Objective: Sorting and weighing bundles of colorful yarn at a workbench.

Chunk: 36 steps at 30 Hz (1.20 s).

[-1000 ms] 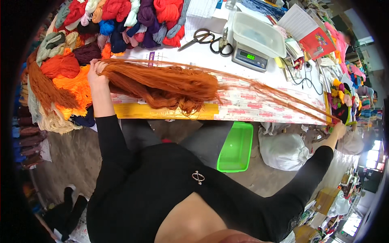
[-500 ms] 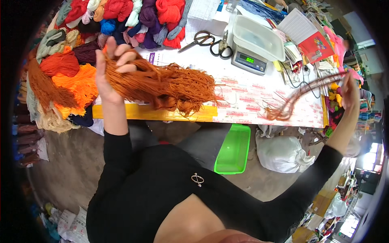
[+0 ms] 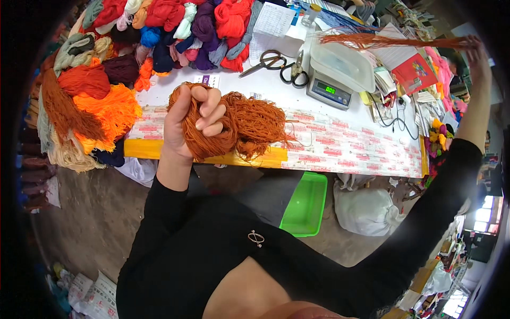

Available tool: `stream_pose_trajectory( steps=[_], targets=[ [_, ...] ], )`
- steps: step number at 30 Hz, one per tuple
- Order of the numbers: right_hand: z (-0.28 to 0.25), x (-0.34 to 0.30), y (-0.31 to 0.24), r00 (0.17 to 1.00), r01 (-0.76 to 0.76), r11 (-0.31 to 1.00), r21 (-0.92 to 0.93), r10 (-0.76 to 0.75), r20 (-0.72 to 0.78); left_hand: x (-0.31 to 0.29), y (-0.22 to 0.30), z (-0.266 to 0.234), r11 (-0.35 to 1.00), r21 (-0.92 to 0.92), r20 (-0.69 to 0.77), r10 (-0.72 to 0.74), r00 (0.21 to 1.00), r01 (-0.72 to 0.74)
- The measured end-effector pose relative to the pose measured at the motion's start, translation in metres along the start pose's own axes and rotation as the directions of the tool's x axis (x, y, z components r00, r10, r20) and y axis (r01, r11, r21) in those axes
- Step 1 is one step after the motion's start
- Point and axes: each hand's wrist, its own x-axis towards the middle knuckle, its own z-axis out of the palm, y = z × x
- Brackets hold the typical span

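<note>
My left hand (image 3: 194,114) is closed round a thick bundle of rust-brown yarn (image 3: 255,125). The bundle's loose, crinkled end spreads to the right over the table's front edge. Far out to the right, my right hand (image 3: 475,48) is raised and grips the end of a thin strand of rust-brown yarn (image 3: 393,41). That strand stretches leftward in the air, passing over the clear plastic tray of the scale; motion blurs it and the hand somewhat. The two lots of yarn look apart from each other.
Coloured yarn hanks (image 3: 175,32) are heaped at the left. Black-handled scissors (image 3: 265,63) and smaller snips (image 3: 294,74) lie beside a digital scale (image 3: 329,93) with its plastic tray (image 3: 340,64). Below the table (image 3: 340,141) are a green basket (image 3: 305,204) and a white sack (image 3: 366,210).
My right hand has risen, swinging the thin strand from hanging low to stretched across above the scale. My left hand has moved right and down, its fingers curling tighter round the bundle.
</note>
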Motion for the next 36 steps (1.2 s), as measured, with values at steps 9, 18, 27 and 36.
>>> stream_pose_trajectory(
  steps=[9,18,27,36],
  targets=[
    [0.126,-0.148,0.218,0.845,0.206,0.883,-0.423,0.058,0.531,0.002,-0.012,0.005,0.997,0.012,0.0,-0.077,0.997,0.077],
    [0.177,-0.327,0.174,0.976,0.169,0.798,-0.578,-0.057,0.208,0.002,-0.032,0.0,0.848,0.526,-0.098,-0.02,0.995,0.069],
    [0.252,-0.438,0.004,0.841,-0.119,0.99,0.079,0.059,0.537,0.016,-0.087,0.009,0.452,0.882,-0.154,0.007,0.988,0.134],
    [0.257,-0.445,0.014,0.863,-0.103,0.986,0.135,0.021,0.504,0.007,-0.088,0.006,0.57,0.793,-0.228,-0.047,0.973,0.214]
  ],
)
